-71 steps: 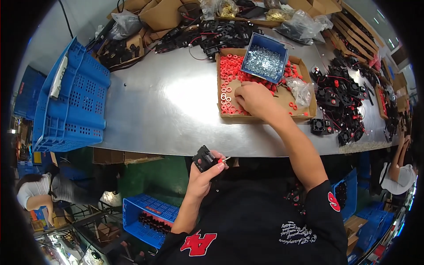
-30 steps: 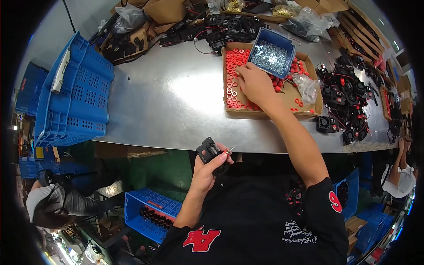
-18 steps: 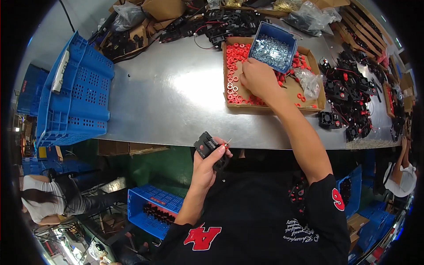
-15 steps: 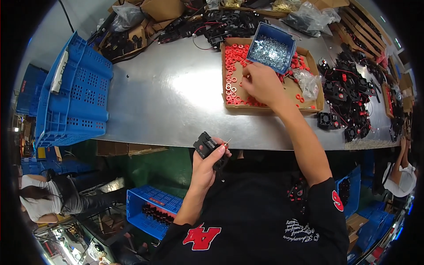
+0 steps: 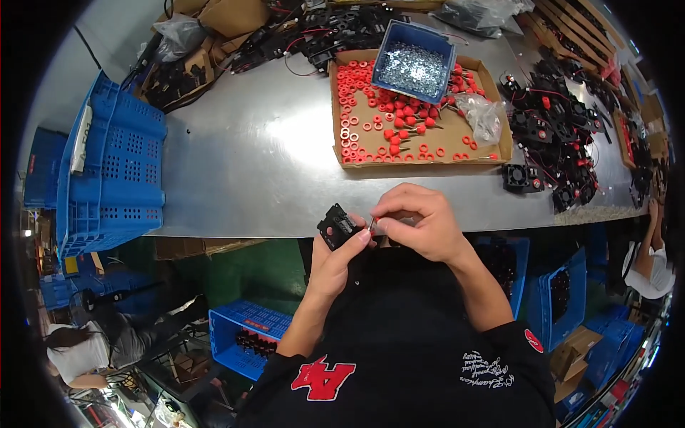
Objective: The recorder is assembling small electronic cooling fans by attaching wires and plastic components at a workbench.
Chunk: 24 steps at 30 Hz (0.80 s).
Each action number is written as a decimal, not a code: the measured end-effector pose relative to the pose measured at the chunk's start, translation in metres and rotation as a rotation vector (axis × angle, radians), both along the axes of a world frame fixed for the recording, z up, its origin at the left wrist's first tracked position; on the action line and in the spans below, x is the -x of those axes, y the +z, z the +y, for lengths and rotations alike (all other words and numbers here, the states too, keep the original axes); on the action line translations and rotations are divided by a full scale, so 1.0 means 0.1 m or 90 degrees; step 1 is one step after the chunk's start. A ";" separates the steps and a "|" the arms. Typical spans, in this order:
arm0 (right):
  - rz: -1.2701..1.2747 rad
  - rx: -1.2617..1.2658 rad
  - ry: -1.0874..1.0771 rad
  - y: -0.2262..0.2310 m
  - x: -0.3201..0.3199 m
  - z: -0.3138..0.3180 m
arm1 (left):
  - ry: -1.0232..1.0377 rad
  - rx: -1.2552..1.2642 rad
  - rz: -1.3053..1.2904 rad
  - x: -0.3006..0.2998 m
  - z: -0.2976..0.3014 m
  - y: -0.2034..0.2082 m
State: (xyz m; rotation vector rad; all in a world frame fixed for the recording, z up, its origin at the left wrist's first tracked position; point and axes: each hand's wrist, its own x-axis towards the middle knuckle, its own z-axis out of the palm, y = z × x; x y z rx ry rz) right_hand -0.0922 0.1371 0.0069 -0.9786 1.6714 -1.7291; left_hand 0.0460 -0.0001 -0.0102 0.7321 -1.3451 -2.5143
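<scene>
My left hand (image 5: 330, 269) grips a black plastic part (image 5: 337, 227) just in front of the table edge, its thumb pressed toward a thin metal screw shaft (image 5: 372, 223) that stands up from the part. Thumb and forefinger of my right hand (image 5: 422, 222) are pinched together at that shaft. A bit of red shows between these fingertips, most likely a red ring, though the fingers hide most of it. Beyond both hands lies a shallow cardboard tray (image 5: 428, 162) of loose red rings (image 5: 351, 121) and red-headed thumbscrews (image 5: 410, 118).
A blue bin (image 5: 382, 80) of small metal pieces rests on the tray beside a clear plastic bag (image 5: 481, 121). Black fan assemblies (image 5: 524, 178) crowd the table's right. A tall blue crate (image 5: 114, 164) stands left. Other people (image 5: 78, 349) are at the sides.
My right hand has come back from the cardboard tray to the screw shaft at my left hand. My left hand still holds the black part. The view has shifted slightly.
</scene>
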 end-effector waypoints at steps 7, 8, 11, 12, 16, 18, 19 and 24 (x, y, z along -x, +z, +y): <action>-0.050 -0.019 0.069 0.00 -0.02 0.09 | -0.092 0.118 0.007 -0.01 0.04 0.00; -0.092 -0.003 0.020 -0.03 -0.08 0.09 | -0.070 0.080 0.019 -0.01 0.08 -0.01; -0.184 0.078 -0.073 -0.14 -0.06 0.13 | 0.008 -0.001 0.003 0.02 0.19 0.04; -0.234 0.142 -0.116 -0.17 -0.05 0.15 | 0.007 -0.001 0.003 0.03 0.19 0.03; -0.116 -0.038 0.011 0.00 -0.10 0.20 | -0.041 0.011 0.024 0.05 0.14 -0.01; -0.110 -0.069 0.011 -0.07 -0.15 0.20 | -0.050 0.023 0.041 0.07 0.15 -0.01; -0.191 -0.017 -0.030 -0.08 -0.19 0.19 | -0.040 0.003 0.041 0.07 0.16 0.00; -0.240 0.108 -0.150 -0.30 -0.47 0.11 | 0.025 -0.047 0.013 0.10 0.18 0.04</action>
